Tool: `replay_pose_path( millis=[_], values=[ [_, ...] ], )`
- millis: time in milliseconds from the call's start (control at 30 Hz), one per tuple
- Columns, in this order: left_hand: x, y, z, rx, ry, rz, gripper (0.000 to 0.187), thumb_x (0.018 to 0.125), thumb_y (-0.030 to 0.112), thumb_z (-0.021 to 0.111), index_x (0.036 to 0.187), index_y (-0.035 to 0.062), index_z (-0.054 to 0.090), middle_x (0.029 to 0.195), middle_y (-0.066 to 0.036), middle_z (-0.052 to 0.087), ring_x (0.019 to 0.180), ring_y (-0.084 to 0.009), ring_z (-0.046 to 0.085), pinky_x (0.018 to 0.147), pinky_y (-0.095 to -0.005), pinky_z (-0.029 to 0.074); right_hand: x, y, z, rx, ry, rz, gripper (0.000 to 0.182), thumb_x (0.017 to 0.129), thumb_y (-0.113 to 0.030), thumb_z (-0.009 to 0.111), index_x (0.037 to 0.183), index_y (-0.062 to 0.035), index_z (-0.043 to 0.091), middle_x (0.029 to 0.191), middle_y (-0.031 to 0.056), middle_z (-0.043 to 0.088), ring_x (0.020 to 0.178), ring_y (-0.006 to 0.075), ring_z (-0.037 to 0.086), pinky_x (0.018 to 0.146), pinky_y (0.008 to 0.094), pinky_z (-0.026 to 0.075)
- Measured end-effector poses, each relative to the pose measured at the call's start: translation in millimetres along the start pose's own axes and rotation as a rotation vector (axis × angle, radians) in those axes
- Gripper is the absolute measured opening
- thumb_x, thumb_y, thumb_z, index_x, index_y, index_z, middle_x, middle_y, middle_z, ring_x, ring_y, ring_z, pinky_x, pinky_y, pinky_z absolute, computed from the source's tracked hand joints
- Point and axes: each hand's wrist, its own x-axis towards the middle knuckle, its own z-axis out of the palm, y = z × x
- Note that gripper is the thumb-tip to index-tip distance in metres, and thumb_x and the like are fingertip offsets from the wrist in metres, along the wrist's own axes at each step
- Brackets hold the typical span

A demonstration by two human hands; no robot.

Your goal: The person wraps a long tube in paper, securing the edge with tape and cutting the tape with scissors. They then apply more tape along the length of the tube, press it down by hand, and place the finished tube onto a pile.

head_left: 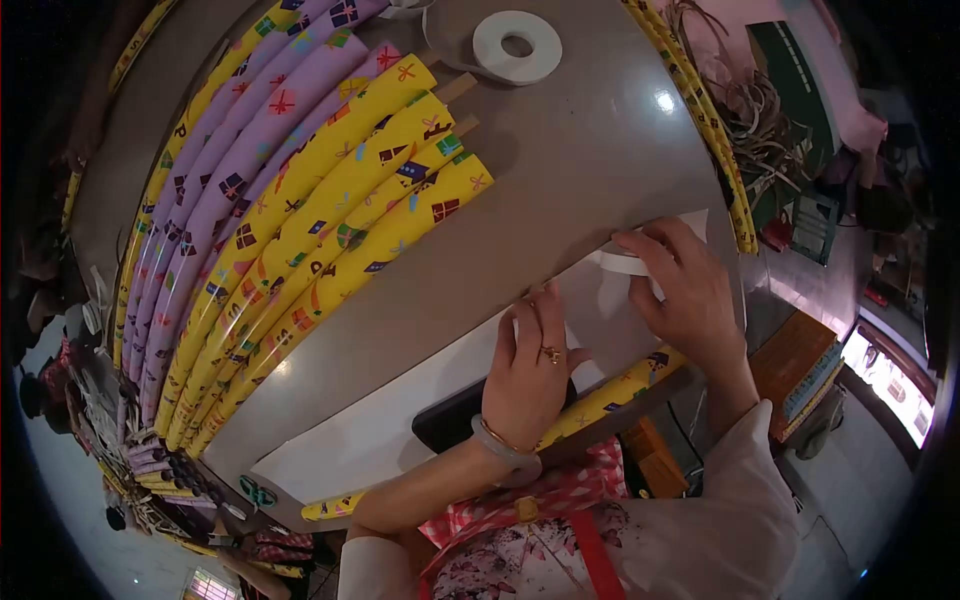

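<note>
Here, white strip [625,264] in right hand [684,278]

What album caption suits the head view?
Left hand over white paper, right hand holding a white strip, patterned rolls alongside.

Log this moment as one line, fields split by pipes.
Left hand: fingers at edge of white sheet | Right hand: holds white strip | Table: white roll, patterned tubes

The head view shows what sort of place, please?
Probably a small workshop: many yellow and purple gift-patterned rolls, a white ring-shaped tape roll and a broad grey worktable suggest it.
</note>
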Motion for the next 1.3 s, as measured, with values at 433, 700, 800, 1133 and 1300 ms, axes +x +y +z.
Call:
replay_pose_path(
  millis=[433,700,800,1133,1300],
  values=[
    [27,9,12,-0.176,0.154,0.035,0.048,0.081,0.009,0.062,0.125,-0.0046,0.053,0.126,-0.013,0.045,0.108,-0.0269,0.052,0.089,-0.0338,0.049,-3,3,3,0.003,-0.026,0.007,0.052,0.070,-0.002,0.064,0.121,-0.0094,0.055,0.104,0.0110,0.055,0.092,0.0299,0.058,0.075,0.0404,0.050],
    [29,15,17,-0.043,0.146,0.075,0.042,0.084,0.011,0.061,0.122,-0.0058,0.056,0.124,-0.012,0.045,0.105,-0.0211,0.053,0.086,-0.0309,0.051,-10,17,-6,0.016,-0.100,0.105,0.050,0.073,-0.003,0.066,0.121,-0.0102,0.054,0.107,0.0108,0.056,0.092,0.0314,0.058,0.075,0.0403,0.050],
    [28,16,19,0.046,0.145,0.074,0.043,0.084,0.012,0.060,0.123,-0.0063,0.054,0.125,-0.012,0.045,0.104,-0.0206,0.053,0.086,-0.0299,0.051,-11,20,-12,0.038,-0.118,0.195,0.047,0.071,-0.002,0.067,0.116,-0.0097,0.055,0.106,0.0106,0.056,0.092,0.0320,0.058,0.074,0.0398,0.049],
    [27,16,14,0.021,0.066,0.084,0.054,0.083,0.019,0.064,0.129,-0.0060,0.049,0.128,-0.013,0.043,0.106,-0.0229,0.051,0.090,-0.0318,0.049,-12,39,-18,0.059,-0.061,0.143,0.039,0.068,0.000,0.068,0.105,-0.0061,0.057,0.109,0.0116,0.052,0.093,0.0316,0.057,0.077,0.0378,0.047],
    [27,16,17,0.057,0.084,0.086,0.058,0.082,0.019,0.066,0.131,-0.0053,0.048,0.129,-0.012,0.042,0.107,-0.0227,0.050,0.090,-0.0308,0.049,-6,50,-13,0.294,-0.038,0.119,0.033,0.072,0.000,0.069,0.103,-0.0054,0.057,0.112,0.0103,0.053,0.097,0.0279,0.057,0.079,0.0349,0.047]
  ],
)
